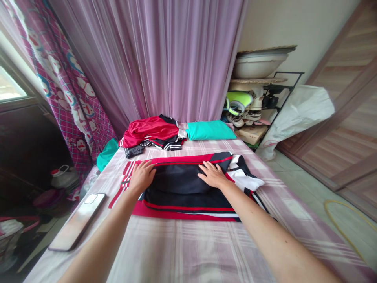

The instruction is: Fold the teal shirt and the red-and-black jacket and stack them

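Note:
A jacket (179, 179) in black, red and white lies on the checked cloth in front of me, its sides folded inward. Its white collar part (244, 181) points right, and striped red-and-white cuffs or hem show at the left end. My left hand (143, 175) rests flat on the jacket's left end, fingers spread. On the upper right part of the jacket lies my right hand (212, 174), palm down with its fingers apart. Neither hand grips the fabric.
A phone (78, 222) lies at the left edge of the checked cloth (176, 251). Behind are a heap of red and black clothes (150, 133) and a folded teal cloth (210, 130). A shoe rack (277, 106) and white bag (300, 114) stand at right, beyond the edge.

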`<state>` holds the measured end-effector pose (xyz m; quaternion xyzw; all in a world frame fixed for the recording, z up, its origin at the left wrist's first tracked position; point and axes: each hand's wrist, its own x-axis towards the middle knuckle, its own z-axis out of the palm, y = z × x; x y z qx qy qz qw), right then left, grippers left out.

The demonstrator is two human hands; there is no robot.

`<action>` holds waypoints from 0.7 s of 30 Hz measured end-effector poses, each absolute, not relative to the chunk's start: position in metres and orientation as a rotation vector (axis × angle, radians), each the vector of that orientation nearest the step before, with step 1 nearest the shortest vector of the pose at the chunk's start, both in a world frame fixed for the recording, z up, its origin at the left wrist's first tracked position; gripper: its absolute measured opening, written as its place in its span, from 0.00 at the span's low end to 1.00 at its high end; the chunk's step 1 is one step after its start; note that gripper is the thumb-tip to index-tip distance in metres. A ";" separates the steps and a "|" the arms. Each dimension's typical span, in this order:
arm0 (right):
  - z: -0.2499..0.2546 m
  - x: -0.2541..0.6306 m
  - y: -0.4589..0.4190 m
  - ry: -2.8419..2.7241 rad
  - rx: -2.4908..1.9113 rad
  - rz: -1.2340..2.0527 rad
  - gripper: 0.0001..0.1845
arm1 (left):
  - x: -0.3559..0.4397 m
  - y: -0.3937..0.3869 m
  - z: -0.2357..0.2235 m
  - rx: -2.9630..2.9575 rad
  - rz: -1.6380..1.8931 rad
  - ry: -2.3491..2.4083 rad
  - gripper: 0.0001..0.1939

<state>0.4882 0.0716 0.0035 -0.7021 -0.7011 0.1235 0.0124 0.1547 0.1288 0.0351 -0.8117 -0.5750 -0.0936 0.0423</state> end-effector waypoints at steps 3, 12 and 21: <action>0.026 0.465 0.077 -2.127 -2.237 0.399 0.34 | 0.172 0.134 0.022 -2.547 -0.130 -1.851 0.27; 0.016 0.385 0.097 -2.257 -1.954 0.429 0.34 | 0.173 0.129 0.009 -2.536 -0.011 -1.922 0.33; -0.003 0.520 0.083 -1.886 -2.501 0.263 0.34 | 0.173 0.133 0.007 -2.479 0.017 -1.968 0.35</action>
